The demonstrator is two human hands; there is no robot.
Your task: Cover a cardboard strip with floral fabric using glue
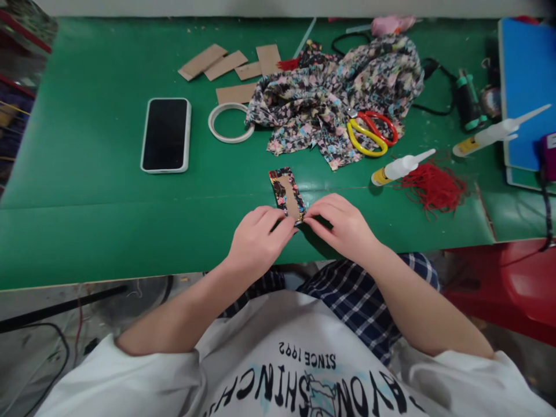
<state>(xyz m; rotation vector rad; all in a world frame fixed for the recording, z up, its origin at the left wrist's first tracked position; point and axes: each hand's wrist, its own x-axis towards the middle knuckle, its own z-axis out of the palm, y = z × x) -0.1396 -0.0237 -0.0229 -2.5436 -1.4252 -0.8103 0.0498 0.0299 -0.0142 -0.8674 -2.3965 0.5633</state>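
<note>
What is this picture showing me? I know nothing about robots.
There is no robot here: just a person's bare left hand and right hand. The single picture comes from a camera worn on the head, looking forward and down. Both hands hold the near end of a small cardboard piece edged with flowered cloth. Around it on the green table lie a phone, a tape ring, crumpled flowered fabric, scissors, red thread and more cardboard.
</note>
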